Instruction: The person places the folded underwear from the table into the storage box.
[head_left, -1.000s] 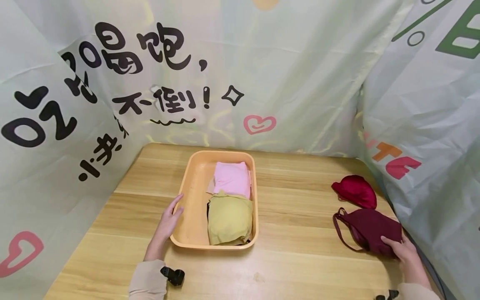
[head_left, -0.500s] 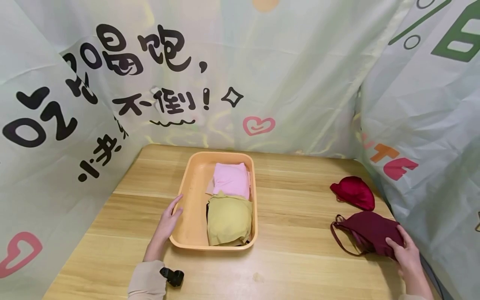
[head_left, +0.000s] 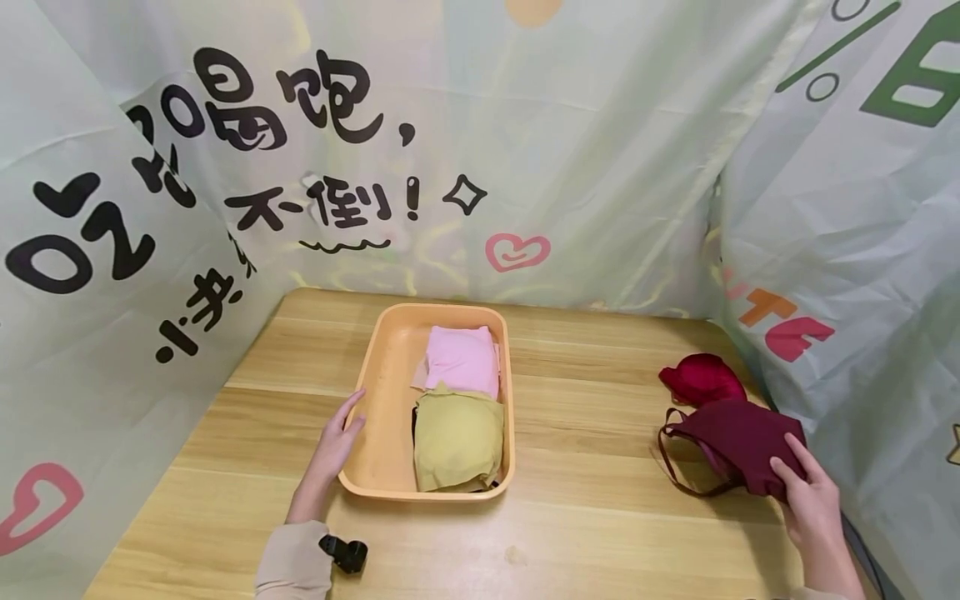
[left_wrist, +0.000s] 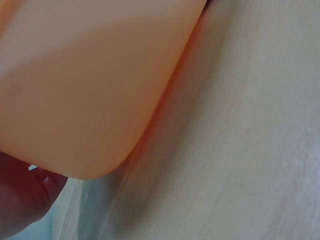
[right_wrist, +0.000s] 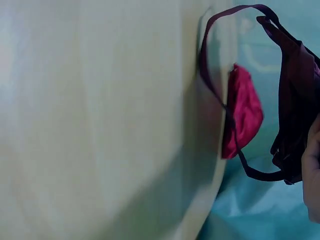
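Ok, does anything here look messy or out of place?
Mostly tidy. In the orange tray, the pink and yellow-green garments lie folded. The odd one is the dark maroon garment gripped by the right hand: unfolded, its strap looping loose over the table, partly covering the red garment.

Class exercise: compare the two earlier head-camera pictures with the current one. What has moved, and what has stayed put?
The right hand, gripping the dark maroon garment, has lifted it off the table and carried it back toward the red garment, which it now partly overlaps. The left hand stays against the orange tray; the pink cloth and yellow cloth inside are unchanged.
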